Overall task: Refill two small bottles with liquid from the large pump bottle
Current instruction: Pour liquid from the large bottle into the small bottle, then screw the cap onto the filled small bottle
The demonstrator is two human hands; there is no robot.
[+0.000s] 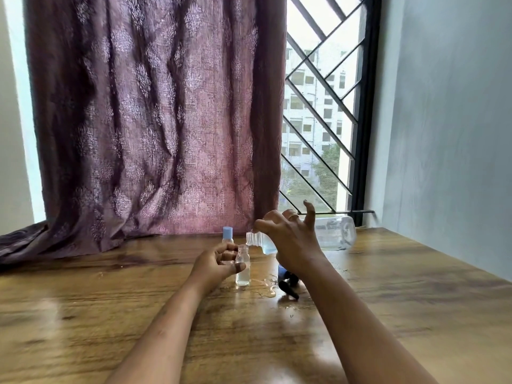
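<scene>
the big bottle point(332, 236) is tipped by the right hand point(291, 239) over a small bottle point(242, 266) steadied in the left hand point(219, 261); the mouths must be aligned.

Two bare forearms, no sleeves, watch or bracelet anywhere along them, ending in an unadorned left hand point(219, 261) and a right hand point(291, 239) with one ring on a finger.

Large clear bottle point(335, 234) tipped over open small bottle point(242, 266); capped small bottle point(227, 236) behind
</scene>
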